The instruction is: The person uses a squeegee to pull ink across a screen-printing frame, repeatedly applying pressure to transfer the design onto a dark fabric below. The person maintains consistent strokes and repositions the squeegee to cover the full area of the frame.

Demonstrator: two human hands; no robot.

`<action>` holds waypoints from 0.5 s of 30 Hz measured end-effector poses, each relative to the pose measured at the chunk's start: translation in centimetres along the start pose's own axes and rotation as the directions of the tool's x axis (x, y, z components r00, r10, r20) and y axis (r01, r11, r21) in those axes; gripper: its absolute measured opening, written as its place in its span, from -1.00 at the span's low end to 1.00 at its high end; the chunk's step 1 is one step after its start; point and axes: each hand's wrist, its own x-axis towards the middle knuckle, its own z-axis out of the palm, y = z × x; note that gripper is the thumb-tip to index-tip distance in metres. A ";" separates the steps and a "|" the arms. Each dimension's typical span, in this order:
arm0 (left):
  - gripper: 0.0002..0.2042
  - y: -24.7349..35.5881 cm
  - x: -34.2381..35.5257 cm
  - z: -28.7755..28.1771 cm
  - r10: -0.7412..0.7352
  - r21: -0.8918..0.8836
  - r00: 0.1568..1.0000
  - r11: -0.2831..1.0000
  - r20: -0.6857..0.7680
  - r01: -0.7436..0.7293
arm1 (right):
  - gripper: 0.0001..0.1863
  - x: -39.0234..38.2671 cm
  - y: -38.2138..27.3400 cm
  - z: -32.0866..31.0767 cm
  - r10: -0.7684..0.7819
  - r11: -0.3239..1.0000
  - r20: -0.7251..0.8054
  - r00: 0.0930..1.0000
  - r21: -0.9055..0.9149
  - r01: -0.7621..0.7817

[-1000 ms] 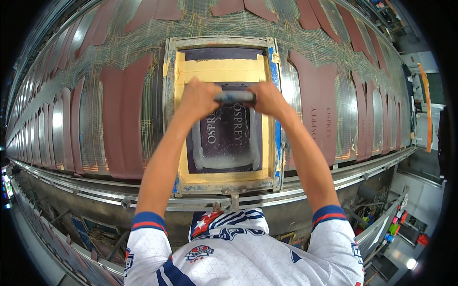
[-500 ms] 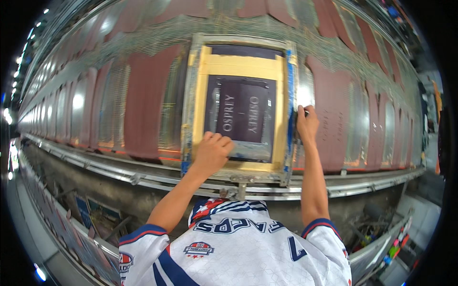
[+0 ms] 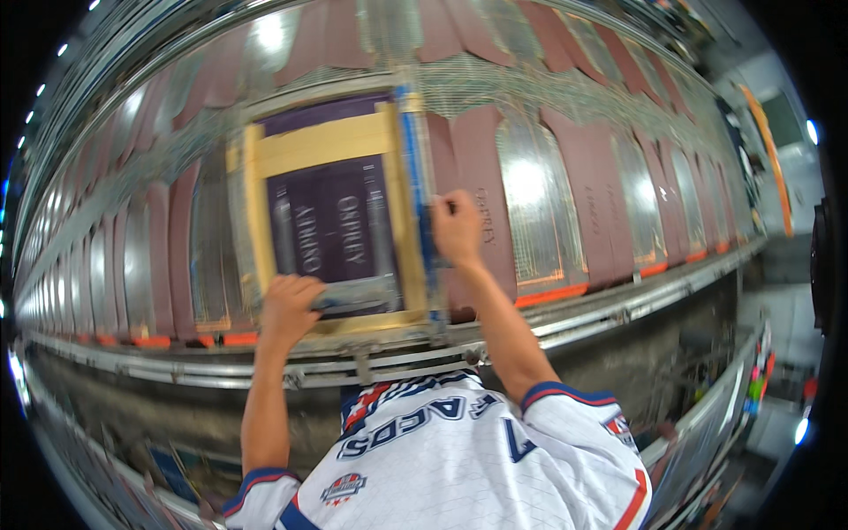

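A screen-printing frame point(image 3: 411, 159), edged with yellow and blue tape, sits over the long table, its dark mesh point(image 3: 322, 216) bearing two lines of pale lettering. Across the mesh's near end runs a greyish, shiny strip point(image 3: 358, 294); I cannot tell whether it is ink or a tool. My left hand point(image 3: 291, 309) lies over the frame's near left corner with its fingers curled, and what they hold is hidden. At the right rim, my right hand point(image 3: 457, 230) is closed on the frame's edge. Beside it lies a maroon fabric piece point(image 3: 486, 150) with faint lettering.
More maroon fabric pieces point(image 3: 565, 168) lie in rows along the table, with shiny bare strips between them. A metal rail point(image 3: 601, 322) follows the table's near edge. Behind the rows stretches a greenish, streaked band point(image 3: 481, 93).
The frame has moved left along the table with both hands, uncovering a lettered maroon piece at its right. My left hand has shifted toward the frame's left rim. The view has turned somewhat.
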 end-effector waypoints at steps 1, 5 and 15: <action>-0.57 -1.9 -1.3 -1.1 0.014 0.024 1.000 1.000 -0.008 -0.013 | -0.77 -1.2 -0.9 2.3 0.020 0.999 0.012 1.000 0.037 -0.020; -0.53 -5.1 -5.9 -2.9 0.006 0.119 1.000 0.993 -0.028 -0.002 | -0.75 -3.3 -3.6 7.0 0.068 0.993 0.045 0.997 0.094 -0.072; -0.53 -6.3 -11.5 -1.1 0.081 0.026 0.996 0.996 0.045 -0.082 | -0.76 -3.7 -1.8 10.6 0.061 0.981 0.011 0.998 -0.184 -0.058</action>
